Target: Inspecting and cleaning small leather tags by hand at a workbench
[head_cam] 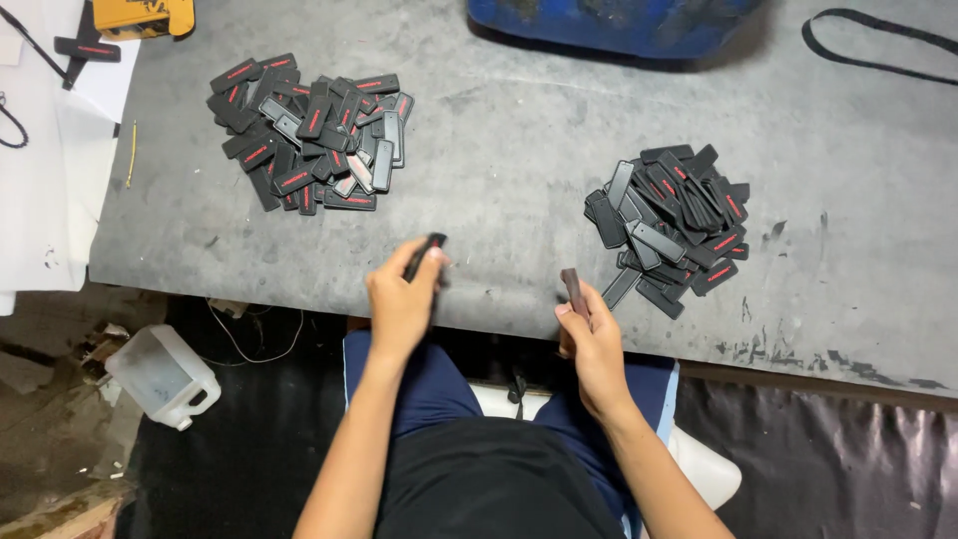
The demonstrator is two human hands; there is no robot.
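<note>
sitting at the near edge of a grey table, the person kept both hands just over that edge. the left hand was closed around a black rubber tag, its long axis tilted up and to the right, away from the body. the right hand pinched a second dark tag between thumb and fingers, standing nearly upright. just beyond the right hand, up and to its right, lay a loose heap of tags, mostly blank side up and close by. the other heap, red-marked faces showing, sat farther off, up and to the left of the left hand. a blue object lay at the far edge.
</note>
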